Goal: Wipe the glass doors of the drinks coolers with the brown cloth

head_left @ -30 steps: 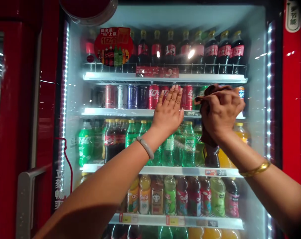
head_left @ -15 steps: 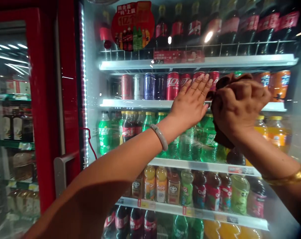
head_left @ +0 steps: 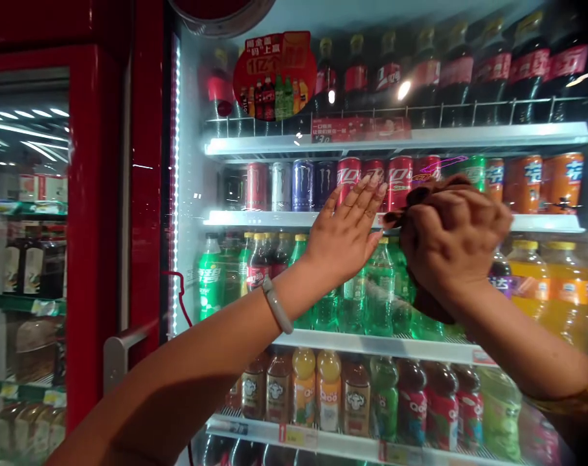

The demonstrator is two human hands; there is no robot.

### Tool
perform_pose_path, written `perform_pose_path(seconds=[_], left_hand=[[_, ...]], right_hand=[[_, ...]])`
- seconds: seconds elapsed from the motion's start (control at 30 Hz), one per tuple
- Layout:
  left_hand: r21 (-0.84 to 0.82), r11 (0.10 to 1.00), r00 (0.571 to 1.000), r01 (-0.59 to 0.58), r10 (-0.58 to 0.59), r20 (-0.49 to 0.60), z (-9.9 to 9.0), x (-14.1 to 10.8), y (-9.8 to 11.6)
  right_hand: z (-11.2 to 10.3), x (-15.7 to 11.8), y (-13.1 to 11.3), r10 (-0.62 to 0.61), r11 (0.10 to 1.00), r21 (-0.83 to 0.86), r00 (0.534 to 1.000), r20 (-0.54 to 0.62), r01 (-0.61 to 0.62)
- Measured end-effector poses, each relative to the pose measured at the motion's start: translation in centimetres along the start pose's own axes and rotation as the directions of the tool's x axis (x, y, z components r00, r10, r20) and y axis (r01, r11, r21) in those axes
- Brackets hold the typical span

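Note:
My left hand (head_left: 345,226) lies flat against the glass door of a drinks fridge, fingers stretched out, in front of the red cans (head_left: 348,178). A grey bangle (head_left: 277,307) circles that wrist. To its right, my right hand (head_left: 456,239) is closed around a bunched dark brown cloth (head_left: 432,301), pressed against the glass. Part of the cloth hangs below the fist and part sticks out at its left. Behind the glass, the green bottles (head_left: 381,278) stand just below my hands.
Shelves of bottles and cans fill the fridge. A round red sticker (head_left: 274,76) is on the upper glass. At the lower left is a metal door handle (head_left: 116,362), and beyond a red frame (head_left: 92,226) stands another glass-fronted cabinet.
Both hands have moved a little left and down over the glass, the left one further from the right. The view has shifted slightly, so the shelves appear lower. The cloth remains in my right hand.

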State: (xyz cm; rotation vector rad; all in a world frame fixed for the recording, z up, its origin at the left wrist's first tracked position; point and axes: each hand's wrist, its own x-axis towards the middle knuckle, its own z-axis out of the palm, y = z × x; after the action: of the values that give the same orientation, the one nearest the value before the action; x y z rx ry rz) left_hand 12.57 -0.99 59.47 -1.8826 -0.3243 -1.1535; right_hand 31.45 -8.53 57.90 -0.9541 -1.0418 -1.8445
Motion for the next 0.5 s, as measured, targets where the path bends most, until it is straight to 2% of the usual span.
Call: perform_pose_path(seconds=[0.07,0.13,0.2,0.27,0.33,0.37,0.43,0.5], left_hand=[[0.004,1.000,0.999,-0.012,0.012,0.043,-0.6,-0.9,-0.6],[0.008,1.000,0.997,-0.019,0.019,0.078,-1.1,-1.5,-1.4],[0.009,1.000,0.997,-0.018,0.017,0.081,-1.4,-2.0,-2.2],[0.012,1.000,0.997,-0.004,0.004,0.073,-1.7,-2.6,-3.0],[0.018,0.999,0.997,0.026,-0.027,0.070,-1.9,-3.2,-3.6],[0.020,0.999,0.997,0.043,-0.044,0.070,-2.0,-3.5,-4.0],[0.024,0.997,0.996,0.068,-0.069,0.064,-2.2,-4.1,-4.6],[0.025,0.995,0.994,0.093,-0.094,0.049,-2.4,-4.3,-5.2]], right_hand=[[0.5,1.2,-1.6,-0.104,0.993,0.049,0.994,0.025,0.103],[1.6,3.2,-1.9,-0.134,0.986,0.108,0.987,0.091,0.124],[2.6,4.8,-1.3,-0.062,0.992,0.119,0.989,0.134,0.046],[2.9,5.2,-1.2,0.059,0.995,0.073,0.990,0.129,-0.069],[2.5,4.3,-2.4,0.149,0.989,0.009,0.987,0.060,-0.150],[2.1,3.6,-3.5,0.147,0.989,-0.007,0.989,0.033,-0.147],[1.4,2.8,-6.1,0.039,0.999,0.003,0.999,0.027,-0.039],[1.3,3.2,-8.1,-0.118,0.992,0.060,0.990,0.081,0.113]])
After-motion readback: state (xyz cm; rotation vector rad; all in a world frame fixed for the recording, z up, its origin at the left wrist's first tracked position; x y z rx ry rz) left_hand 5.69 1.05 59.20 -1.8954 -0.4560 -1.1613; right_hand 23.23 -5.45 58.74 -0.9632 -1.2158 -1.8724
